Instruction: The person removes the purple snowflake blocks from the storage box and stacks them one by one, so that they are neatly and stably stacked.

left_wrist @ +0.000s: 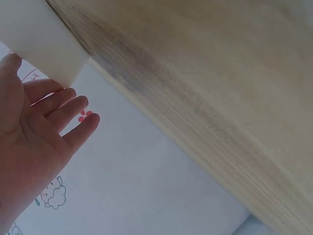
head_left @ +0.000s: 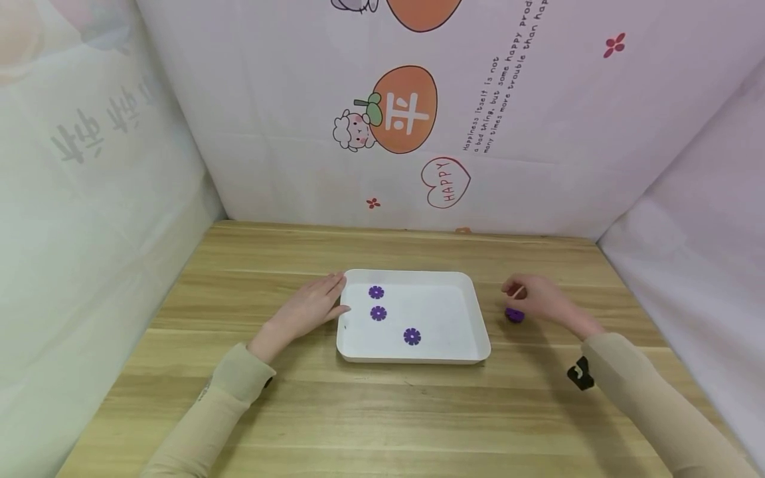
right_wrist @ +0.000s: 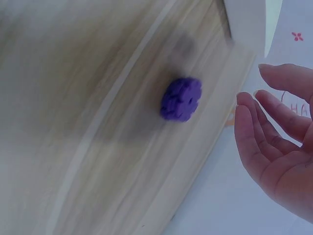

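Note:
A shallow white tray point(head_left: 445, 312) sits on the table, with three purple snowflake-shaped notched discs, one near its far left corner point(head_left: 376, 292), another disc point(head_left: 378, 313) just below it and a third disc point(head_left: 412, 336) nearer the front. My left hand point(head_left: 307, 307) rests against the tray's left side, fingers extended along the wall and thumb tip at the rim; the left wrist view shows its fingertips by the tray point(left_wrist: 49, 49). To the right of the tray, my right hand point(head_left: 538, 299) hovers with loosely bent fingers and nothing between them. Close by it, a small stack of purple discs point(right_wrist: 182, 100) lies on the wood.
The wooden table point(head_left: 382, 418) reaches back to a printed white cloth wall point(head_left: 287, 153). White cloth also hangs at the left point(head_left: 89, 219) and right point(head_left: 699, 219) sides. Both forearms extend in from the front.

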Tool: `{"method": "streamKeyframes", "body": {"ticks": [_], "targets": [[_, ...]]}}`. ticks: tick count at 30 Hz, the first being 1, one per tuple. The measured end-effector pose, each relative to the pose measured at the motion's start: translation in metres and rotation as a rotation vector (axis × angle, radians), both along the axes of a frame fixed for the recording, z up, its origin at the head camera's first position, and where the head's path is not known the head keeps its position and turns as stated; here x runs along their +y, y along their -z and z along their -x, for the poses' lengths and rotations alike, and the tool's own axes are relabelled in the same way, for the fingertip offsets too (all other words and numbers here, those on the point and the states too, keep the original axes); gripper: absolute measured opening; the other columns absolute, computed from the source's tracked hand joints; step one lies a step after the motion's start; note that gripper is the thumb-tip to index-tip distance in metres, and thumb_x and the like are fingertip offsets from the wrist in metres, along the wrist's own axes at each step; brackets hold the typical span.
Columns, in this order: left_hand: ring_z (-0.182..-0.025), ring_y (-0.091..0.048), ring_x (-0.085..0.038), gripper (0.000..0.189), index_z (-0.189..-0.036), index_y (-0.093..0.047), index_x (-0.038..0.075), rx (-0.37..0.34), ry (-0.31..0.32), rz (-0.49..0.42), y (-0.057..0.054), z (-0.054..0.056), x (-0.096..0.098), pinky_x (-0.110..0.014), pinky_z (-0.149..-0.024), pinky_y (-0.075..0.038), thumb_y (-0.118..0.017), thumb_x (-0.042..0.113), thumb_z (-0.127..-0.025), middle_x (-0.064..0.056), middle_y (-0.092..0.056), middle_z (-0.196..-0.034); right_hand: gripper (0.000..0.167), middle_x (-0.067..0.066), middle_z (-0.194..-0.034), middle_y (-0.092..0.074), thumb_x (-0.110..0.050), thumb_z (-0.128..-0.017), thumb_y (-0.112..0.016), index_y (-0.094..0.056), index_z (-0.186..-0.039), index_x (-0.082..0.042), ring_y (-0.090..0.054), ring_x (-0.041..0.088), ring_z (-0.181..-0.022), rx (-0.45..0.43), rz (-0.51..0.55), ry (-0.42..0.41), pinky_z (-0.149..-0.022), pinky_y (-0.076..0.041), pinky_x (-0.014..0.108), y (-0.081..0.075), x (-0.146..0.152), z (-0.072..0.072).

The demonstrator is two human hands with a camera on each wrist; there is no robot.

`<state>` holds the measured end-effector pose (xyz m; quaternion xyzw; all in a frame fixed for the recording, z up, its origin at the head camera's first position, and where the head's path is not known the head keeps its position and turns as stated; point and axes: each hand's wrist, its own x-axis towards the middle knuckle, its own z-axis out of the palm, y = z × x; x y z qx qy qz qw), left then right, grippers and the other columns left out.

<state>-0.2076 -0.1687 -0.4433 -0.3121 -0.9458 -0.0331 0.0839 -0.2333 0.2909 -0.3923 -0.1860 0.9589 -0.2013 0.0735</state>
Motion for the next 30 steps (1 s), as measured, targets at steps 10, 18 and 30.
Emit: {"method": "streamKeyframes", "body": {"ticks": [10, 18, 30], "targets": [[-0.139, -0.049, -0.035, 0.067, -0.144, -0.045, -0.007, -0.012, -0.003, 0.005, 0.002, 0.001, 0.000, -0.048, -0.115, -0.044, -0.051, 0.044, -0.102, -0.022, -0.044, -0.153, 0.026, 0.020, -0.102, -0.072, -0.014, -0.091, -0.070, -0.066, -0.108, 0.006, -0.071, 0.027, -0.087, 0.004, 0.027, -0.058, -0.076, -0.061, 0.042, -0.003, -0.027, 0.002], [-0.140, -0.048, -0.035, 0.067, -0.145, -0.044, -0.007, -0.022, -0.006, 0.001, -0.001, 0.001, 0.000, -0.048, -0.116, -0.043, -0.050, 0.044, -0.102, -0.022, -0.043, -0.153, 0.023, 0.014, -0.097, -0.072, -0.011, -0.087, -0.074, -0.067, -0.104, 0.003, -0.070, 0.021, -0.083, 0.044, 0.040, -0.125, -0.071, -0.061, 0.034, -0.005, -0.047, 0.001], [-0.140, -0.047, -0.035, 0.067, -0.146, -0.043, -0.006, -0.026, -0.020, 0.030, 0.001, 0.002, -0.001, -0.048, -0.116, -0.043, -0.049, 0.045, -0.103, -0.021, -0.042, -0.154, 0.021, 0.017, -0.097, -0.071, -0.007, -0.086, -0.074, -0.067, -0.103, 0.004, -0.069, 0.017, -0.081, 0.007, 0.077, -0.204, -0.072, -0.061, 0.029, 0.000, -0.072, -0.002]]}}
